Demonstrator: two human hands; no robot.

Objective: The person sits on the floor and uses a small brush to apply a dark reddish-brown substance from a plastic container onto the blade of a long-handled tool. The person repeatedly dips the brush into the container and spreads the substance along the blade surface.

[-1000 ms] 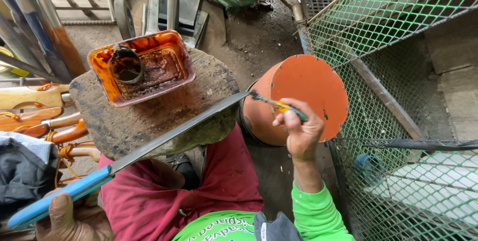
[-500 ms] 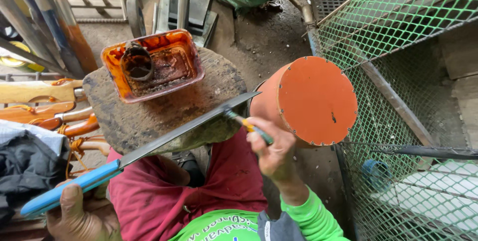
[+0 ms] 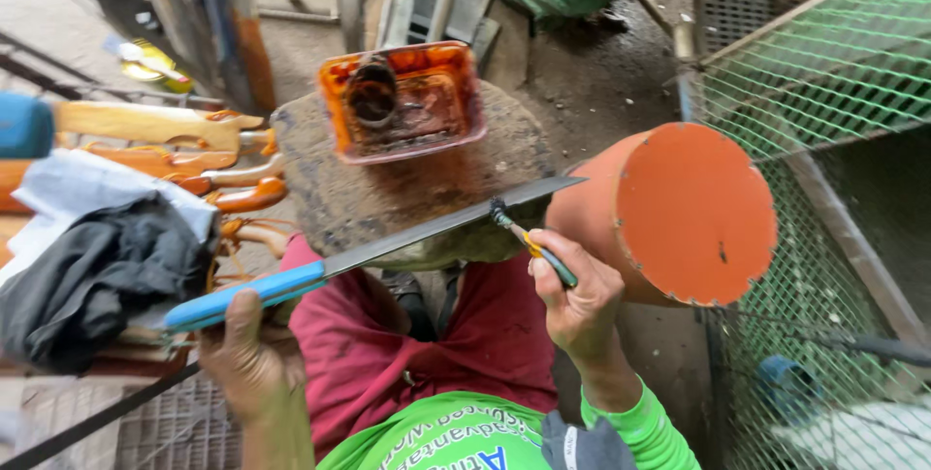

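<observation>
The long knife (image 3: 427, 232) lies flat across the round stone block (image 3: 388, 189) at my lap, blade stiff, thin and likely sharp, so I keep to its blue handle (image 3: 242, 297), my left hand (image 3: 247, 358) wrapped around it. My right hand (image 3: 580, 300) pinches a small brush (image 3: 533, 245) against the blade. An orange tray (image 3: 405, 101) sits behind.

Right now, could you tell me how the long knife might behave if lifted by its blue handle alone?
The long knife would probably feel tip-heavy, since its blade reaches far past the blue handle in the left hand. The thin blade may flex slightly. Its wet-looking steel could be slippery.
</observation>
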